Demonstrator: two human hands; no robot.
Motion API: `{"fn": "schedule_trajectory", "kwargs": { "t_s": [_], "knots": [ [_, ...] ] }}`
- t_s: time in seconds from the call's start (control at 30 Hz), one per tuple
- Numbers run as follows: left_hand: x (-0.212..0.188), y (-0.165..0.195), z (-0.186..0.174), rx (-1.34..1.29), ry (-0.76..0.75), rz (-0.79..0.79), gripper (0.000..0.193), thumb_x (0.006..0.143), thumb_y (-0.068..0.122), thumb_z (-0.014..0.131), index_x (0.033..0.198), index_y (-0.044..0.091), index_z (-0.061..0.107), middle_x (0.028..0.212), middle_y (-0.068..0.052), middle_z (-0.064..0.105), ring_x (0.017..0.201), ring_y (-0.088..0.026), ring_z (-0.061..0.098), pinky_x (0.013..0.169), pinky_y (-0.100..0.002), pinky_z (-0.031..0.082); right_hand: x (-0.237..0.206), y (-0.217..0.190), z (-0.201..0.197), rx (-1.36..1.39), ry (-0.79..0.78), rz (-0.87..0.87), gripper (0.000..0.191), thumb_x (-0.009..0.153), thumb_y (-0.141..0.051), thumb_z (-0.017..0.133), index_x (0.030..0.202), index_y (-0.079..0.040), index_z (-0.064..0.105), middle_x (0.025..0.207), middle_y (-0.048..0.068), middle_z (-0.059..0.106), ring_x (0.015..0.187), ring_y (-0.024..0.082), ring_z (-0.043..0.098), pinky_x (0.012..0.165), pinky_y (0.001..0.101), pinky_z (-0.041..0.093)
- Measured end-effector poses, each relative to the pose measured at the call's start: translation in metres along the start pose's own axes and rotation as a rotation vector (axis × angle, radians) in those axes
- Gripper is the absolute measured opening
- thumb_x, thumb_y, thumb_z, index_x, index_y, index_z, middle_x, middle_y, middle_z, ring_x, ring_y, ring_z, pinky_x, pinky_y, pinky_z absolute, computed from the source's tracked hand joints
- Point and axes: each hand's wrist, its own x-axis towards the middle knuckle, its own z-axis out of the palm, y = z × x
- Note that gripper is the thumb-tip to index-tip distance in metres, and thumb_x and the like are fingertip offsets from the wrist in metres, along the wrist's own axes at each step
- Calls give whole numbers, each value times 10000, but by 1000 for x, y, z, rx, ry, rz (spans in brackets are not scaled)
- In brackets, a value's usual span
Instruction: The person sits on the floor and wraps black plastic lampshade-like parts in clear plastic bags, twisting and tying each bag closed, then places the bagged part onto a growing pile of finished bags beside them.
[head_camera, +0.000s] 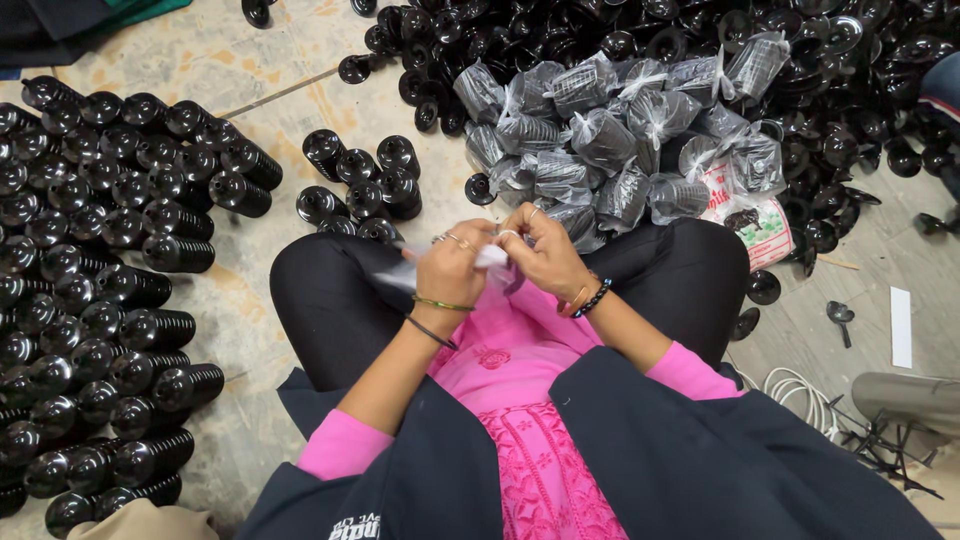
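Floor (270, 110): pale stone, a seam running diag. upper left; person sits on it w/ legs crossed, black trousers, pink top, dark jacket.
Loose pile (600, 25): black plastic discs/caps heaped across the top & right edge, behind everything else.
Stacks, left (100, 280): ribbed black stacks of the same parts lying on their sides, rows packed close, from upper left down to bottom left.
Bagged bundles (610, 140): approx. a dozen+ clear plastic bags w/ black parts inside, tops knotted, heaped just past the knees, in front of the loose pile.
Printed sack (765, 225): white, red & green print, partly under the bundles at right.
Small cluster (365, 185): a few black stacks, just beyond the left knee, apart from the big rows.
White cable (800, 395): coiled, at right by the hip.
Left hand (452, 270): closed, fingers pinched on the clear bag; rings, thin bangles at wrist.
Right hand (545, 250): closed too, pinching the same bag; beaded bracelets at wrist.
Clear bag (490, 257): thin, whitish, crumpled btwn both hands, over the lap, near the bundles; contents can't tell.
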Motion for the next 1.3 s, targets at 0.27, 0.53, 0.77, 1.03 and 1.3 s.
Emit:
{"fn": "schedule_trajectory", "kwargs": {
  "t_s": [0.27, 0.53, 0.77, 1.03, 1.3],
  "knots": [
    [0, -28, 15, -600, -144, -425, 99, 919, 39, 713, 963, 34, 624, 939, -131, 745, 824, -237, 737, 710, -337, 581, 5, -24, -15, -596, -81, -305, 99, 865, -122, 710, 914, -55, 656, 945, 50, 712, 948, 241, 639, 922, 431, 391],
    [-8, -50, 39, -1331, 12, -881, 143, 924, 35, 709, 1019, 16, 604, 933, -101, 716, 779, -159, 697, 676, -304, 590, -2, -36, 2, -294, 187, -325, 222, 924, -73, 715, 1128, -21, 643, 1142, 117, 651, 1078, 241, 654, 965, 341, 513],
    [0, -26, 28, -1045, 34, -635, 125, 957, 90, 713, 1035, 26, 638, 930, -64, 717, 791, -104, 662, 704, -254, 544, -4, -17, -1, -141, 140, -168, 139, 930, -72, 763, 1019, -5, 680, 935, 52, 682, 870, 124, 641, 791, 273, 521],
    [-6, -42, -4, -157, -2, -610, 259, 918, 170, 796, 904, -36, 639, 785, -150, 716, 687, -200, 694, 644, -322, 546, -1, 3, -7, -28, 299, 50, 83, 961, -115, 711, 932, -49, 668, 831, -14, 686, 766, 83, 615, 718, 260, 515],
    [13, -71, 16, -1155, -206, -890, 81, 886, 39, 715, 958, 1, 712, 900, -91, 749, 771, -166, 727, 680, -312, 603, -7, -36, -9, -708, 58, -520, 215, 776, -18, 699, 984, -66, 674, 1107, 114, 675, 1020, 301, 613, 876, 414, 409]
  ]
}}
